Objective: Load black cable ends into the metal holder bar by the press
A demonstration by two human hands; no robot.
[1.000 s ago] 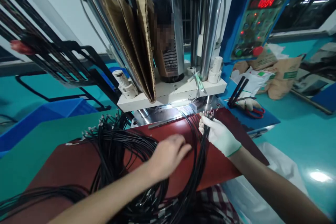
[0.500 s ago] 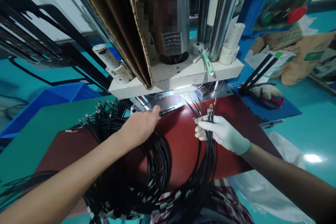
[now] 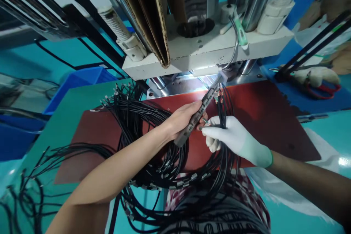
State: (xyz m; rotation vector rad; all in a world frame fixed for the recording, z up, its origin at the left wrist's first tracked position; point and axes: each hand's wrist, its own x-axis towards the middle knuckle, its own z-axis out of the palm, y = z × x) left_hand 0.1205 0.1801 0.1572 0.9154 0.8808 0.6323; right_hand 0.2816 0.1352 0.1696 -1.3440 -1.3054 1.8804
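At frame centre, my bare left hand [image 3: 184, 117] clasps a slotted metal bar [image 3: 196, 118] while, right of centre, my gloved right hand [image 3: 234, 137] pinches black cables [image 3: 222, 110], a bar-and-cable handling step, I judge, calling next for steady alignment.

Slotted bar [image 3: 195, 117] looks dk grey metal, mostly dull. Cables [image 3: 137, 109] have blk plastic-looking sheaths, semi-gloss; terminals [image 3: 220, 95] are shiny metal. R glove [image 3: 238, 135] is wht cloth, matt. Mat [image 3: 263, 113] is smooth w/ slight sheen. Press plate [image 3: 189, 62] has chipped wht paint; guide post [image 3: 257, 2] is polished metal. Cardboard [image 3: 145, 11] is matt, edges rough.
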